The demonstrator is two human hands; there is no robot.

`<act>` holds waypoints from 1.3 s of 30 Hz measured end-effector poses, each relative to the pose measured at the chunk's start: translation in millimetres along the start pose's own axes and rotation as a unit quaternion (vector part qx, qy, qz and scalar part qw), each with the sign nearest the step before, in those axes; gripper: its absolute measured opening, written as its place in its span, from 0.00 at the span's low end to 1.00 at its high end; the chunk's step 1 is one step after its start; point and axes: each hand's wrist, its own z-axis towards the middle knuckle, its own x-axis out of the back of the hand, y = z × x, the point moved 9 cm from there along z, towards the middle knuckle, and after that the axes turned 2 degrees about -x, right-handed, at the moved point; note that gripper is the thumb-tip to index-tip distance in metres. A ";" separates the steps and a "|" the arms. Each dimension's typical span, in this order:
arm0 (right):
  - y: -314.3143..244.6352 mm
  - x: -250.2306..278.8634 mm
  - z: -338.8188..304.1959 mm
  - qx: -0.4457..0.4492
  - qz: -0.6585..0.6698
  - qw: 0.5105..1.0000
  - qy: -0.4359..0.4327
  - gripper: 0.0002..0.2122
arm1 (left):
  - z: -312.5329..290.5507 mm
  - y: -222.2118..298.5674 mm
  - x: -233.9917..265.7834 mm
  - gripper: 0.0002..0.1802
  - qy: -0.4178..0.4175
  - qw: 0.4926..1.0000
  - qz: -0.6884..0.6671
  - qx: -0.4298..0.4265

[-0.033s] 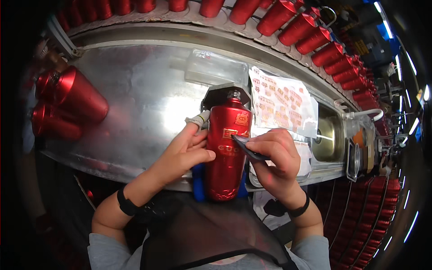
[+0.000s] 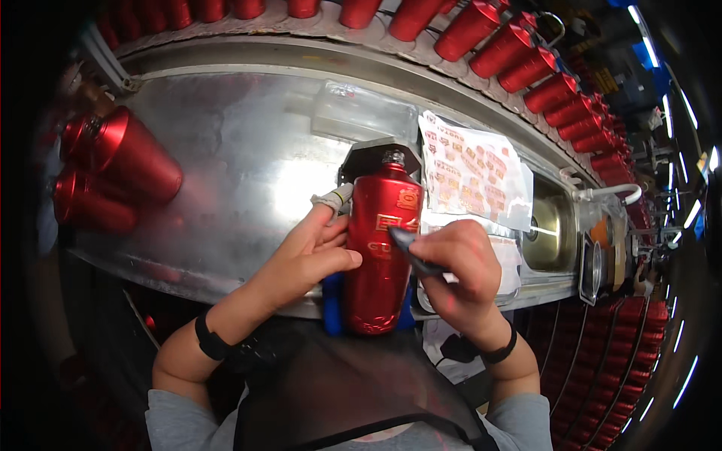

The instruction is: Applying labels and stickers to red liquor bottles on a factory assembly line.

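A glossy red bottle (image 2: 377, 289) with gold emblem and lettering leans back in front of me, its neck away from me against a dark angular rest (image 2: 359, 161). My left hand (image 2: 304, 252) lies along the bottle's left side, fingers stretched out and thumb tip at its edge. A pale wrap covers one of its fingertips. Pinched in my right hand (image 2: 462, 259) is a dark grey, flat, scraper-like piece (image 2: 404, 239). Its tip meets the gold lettering on the bottle's face. Blue material (image 2: 332, 304) shows under the bottle.
Printed sticker sheets (image 2: 474, 169) lie right of the bottle, beside a sink (image 2: 547, 233). A clear plastic box (image 2: 361, 113) stands behind. Red bottles (image 2: 131, 161) cluster at left; more (image 2: 470, 30) line the conveyor along the back. Racked red pieces (image 2: 624, 361) fill the lower right.
My right hand has tilted slightly, and the dark piece now shows a narrower side on the lettering. The left hand and bottle have hardly moved.
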 end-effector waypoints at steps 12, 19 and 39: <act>-31.8 -28.8 13.8 0.100 -0.091 0.991 -0.019 0.13 | -6.9 8.7 5.2 0.39 0.013 1.000 0.002 -0.004; -29.1 -24.7 40.4 0.108 -0.127 0.986 0.005 0.15 | -5.6 1.8 17.9 0.39 0.045 0.998 -0.042 0.002; -2.9 -14.7 -23.1 0.026 0.090 0.996 -0.014 0.12 | 16.0 -2.7 9.2 0.36 0.073 0.993 0.095 -0.010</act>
